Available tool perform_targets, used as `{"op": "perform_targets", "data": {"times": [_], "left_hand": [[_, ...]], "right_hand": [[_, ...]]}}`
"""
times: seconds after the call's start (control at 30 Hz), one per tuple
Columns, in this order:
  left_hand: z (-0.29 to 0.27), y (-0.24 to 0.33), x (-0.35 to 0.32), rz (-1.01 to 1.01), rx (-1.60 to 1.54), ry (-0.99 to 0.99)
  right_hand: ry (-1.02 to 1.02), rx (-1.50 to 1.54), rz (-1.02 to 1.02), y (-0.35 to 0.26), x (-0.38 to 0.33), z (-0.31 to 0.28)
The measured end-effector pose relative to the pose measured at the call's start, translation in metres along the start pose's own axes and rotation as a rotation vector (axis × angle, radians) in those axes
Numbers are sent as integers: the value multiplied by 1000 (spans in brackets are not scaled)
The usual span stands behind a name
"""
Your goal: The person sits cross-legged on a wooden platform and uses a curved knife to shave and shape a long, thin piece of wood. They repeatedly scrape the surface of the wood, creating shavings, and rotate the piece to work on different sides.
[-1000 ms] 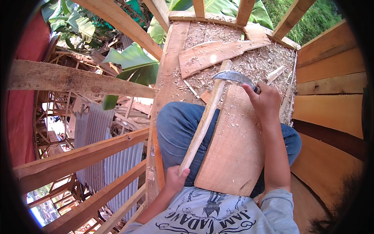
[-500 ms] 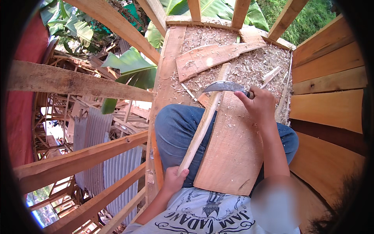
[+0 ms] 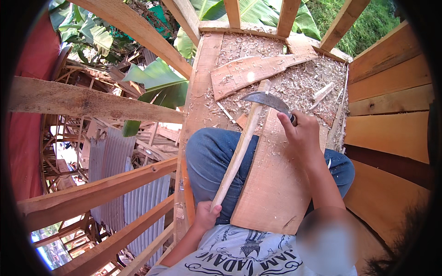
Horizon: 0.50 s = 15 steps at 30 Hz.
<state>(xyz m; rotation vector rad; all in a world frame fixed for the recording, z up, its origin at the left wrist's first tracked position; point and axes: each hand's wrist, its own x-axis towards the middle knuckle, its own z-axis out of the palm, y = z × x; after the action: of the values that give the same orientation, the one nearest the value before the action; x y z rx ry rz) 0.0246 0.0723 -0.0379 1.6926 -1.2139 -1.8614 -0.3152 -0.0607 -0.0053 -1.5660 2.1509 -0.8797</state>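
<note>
My left hand (image 3: 207,214) is closed around the near end of a long, pale wooden stick (image 3: 235,162), which slants up and away over my left thigh. In my right hand (image 3: 301,133) is the dark handle of a sickle with a curved grey blade (image 3: 267,99). The blade lies across the stick near its far end; whether its edge bites into the wood I cannot tell. Beneath the right forearm a wide wooden board (image 3: 276,184) rests over my lap, its near end by my shirt.
Wood shavings (image 3: 294,87) litter the plank floor ahead. An irregular plank offcut (image 3: 248,72) and a small wood piece (image 3: 323,93) lie among them. Wooden rails (image 3: 101,186) run along the left, with corrugated metal sheets (image 3: 145,207) below. A slatted plank wall (image 3: 386,135) stands on the right.
The sickle blade has tilted, its handle end dropping nearer to me, and my right hand has come slightly closer. My left hand keeps its hold on the stick. The whole view has shifted a little.
</note>
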Motion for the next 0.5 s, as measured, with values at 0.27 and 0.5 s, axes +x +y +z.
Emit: {"op": "perform_targets", "data": {"times": [0.27,0.5], "left_hand": [[-7,8,2,-69,-78,-73],[-15,-21,5,-8,-138,-124]], "right_hand": [[17,-190,-60,3,18,-15],[-120,-25,-385,-21,-32,3]]}}
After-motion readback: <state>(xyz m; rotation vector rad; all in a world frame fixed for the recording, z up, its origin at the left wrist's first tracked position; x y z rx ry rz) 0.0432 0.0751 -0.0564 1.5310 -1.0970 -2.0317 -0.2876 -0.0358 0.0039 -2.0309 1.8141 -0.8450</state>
